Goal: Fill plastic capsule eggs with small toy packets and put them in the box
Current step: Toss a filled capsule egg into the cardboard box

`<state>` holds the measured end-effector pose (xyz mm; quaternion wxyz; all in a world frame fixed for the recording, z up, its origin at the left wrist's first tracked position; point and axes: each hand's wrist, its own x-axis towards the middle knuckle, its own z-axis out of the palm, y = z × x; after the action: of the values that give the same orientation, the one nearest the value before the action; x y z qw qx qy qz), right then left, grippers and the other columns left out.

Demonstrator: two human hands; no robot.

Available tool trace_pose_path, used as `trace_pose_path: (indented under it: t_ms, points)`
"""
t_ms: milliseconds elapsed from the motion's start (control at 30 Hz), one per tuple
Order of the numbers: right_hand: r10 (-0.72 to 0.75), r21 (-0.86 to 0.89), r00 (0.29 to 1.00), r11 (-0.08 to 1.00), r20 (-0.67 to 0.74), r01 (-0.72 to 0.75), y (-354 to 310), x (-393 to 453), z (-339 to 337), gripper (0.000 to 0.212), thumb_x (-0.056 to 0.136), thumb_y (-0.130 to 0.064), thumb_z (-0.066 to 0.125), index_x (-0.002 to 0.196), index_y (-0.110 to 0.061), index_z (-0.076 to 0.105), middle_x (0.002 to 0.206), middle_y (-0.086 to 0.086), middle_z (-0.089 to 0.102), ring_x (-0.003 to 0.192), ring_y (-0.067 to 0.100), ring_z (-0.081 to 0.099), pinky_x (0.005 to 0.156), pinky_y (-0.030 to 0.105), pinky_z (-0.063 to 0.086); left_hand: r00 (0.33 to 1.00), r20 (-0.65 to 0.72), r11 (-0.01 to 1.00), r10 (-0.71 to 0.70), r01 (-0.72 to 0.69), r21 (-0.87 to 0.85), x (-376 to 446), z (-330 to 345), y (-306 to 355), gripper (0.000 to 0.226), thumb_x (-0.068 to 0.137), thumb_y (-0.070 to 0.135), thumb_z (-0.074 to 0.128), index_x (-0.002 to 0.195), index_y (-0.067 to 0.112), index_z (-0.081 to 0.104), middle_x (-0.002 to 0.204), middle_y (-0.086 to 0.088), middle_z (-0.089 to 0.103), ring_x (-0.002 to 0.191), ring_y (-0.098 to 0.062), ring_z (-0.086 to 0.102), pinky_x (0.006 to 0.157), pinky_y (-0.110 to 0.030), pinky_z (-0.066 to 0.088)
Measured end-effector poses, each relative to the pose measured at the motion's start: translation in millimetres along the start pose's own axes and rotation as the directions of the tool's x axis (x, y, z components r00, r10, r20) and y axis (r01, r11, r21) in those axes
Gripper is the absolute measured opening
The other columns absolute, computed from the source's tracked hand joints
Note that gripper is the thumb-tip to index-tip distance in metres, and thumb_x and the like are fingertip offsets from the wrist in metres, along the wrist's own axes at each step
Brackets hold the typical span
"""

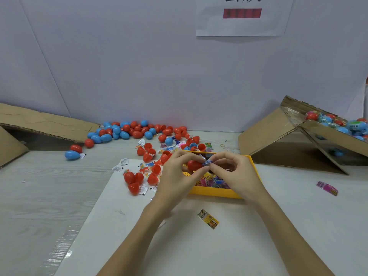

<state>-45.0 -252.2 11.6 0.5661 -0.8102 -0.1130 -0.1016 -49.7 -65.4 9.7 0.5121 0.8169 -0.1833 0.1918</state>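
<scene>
Holding a red egg half (193, 164) in my left hand (176, 176), I pinch a small blue packet (207, 162) at its mouth with my right hand (233, 172), both above the yellow tray (215, 193); the box (310, 136) sits tilted at right.

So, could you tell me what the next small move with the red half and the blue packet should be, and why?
Probably push the blue packet fully into the red egg half. The right hand pinches it at the half's opening, in the left hand, so it does not look fully seated and no second half is on.
</scene>
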Motion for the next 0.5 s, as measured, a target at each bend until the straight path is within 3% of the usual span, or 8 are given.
trace_pose_path:
  t_ms: [133,233,333,500]
  points:
    - [-0.023,0.033,0.999,0.999,0.038,0.022,-3.4,-0.8,-1.0,0.005,0.093,-0.03,0.075,0.097,-0.031,0.076,0.091,-0.013,0.078,0.089,0.006,0.074,0.075,0.02,0.059,0.992,-0.07,0.991,0.105,-0.099,0.091,-0.5,-0.9,-1.2,0.013,0.09,0.021,0.076,0.103,0.019,0.079,0.106,0.004,0.063,0.1,-0.009,0.061,0.08,-0.02,0.053]
    - [0.122,0.187,0.985,0.972,0.124,-0.144,-10.7,0.2,-2.7,0.034,0.097,-0.05,0.056,0.113,-0.027,0.075,0.102,-0.008,0.079,0.095,0.011,0.076,0.073,0.022,0.059,0.98,-0.13,0.986,0.148,-0.136,0.094,1.3,-3.9,-0.4,0.013,0.091,0.016,0.076,0.103,0.017,0.079,0.109,0.002,0.062,0.103,-0.01,0.06,0.084,-0.019,0.051]
    - [0.22,0.418,0.946,0.856,0.237,-0.304,-15.6,1.3,-8.9,0.046,0.106,-0.043,0.042,0.125,-0.012,0.07,0.114,0.008,0.078,0.105,0.025,0.075,0.078,0.026,0.062,0.963,-0.108,0.967,0.248,-0.239,0.087,5.0,-9.0,0.8,0.014,0.089,0.013,0.076,0.102,0.016,0.08,0.116,-0.001,0.062,0.108,-0.014,0.061,0.089,-0.027,0.054]
    - [0.16,0.482,0.92,0.812,0.359,-0.329,-11.5,-3.3,-15.5,0.031,0.094,-0.019,0.068,0.124,-0.013,0.075,0.119,0.014,0.075,0.111,0.025,0.073,0.086,0.028,0.059,0.948,0.005,0.948,0.318,-0.318,0.016,6.7,-13.9,1.8,0.015,0.088,0.007,0.076,0.102,0.012,0.081,0.124,-0.005,0.064,0.114,-0.014,0.063,0.094,-0.028,0.054]
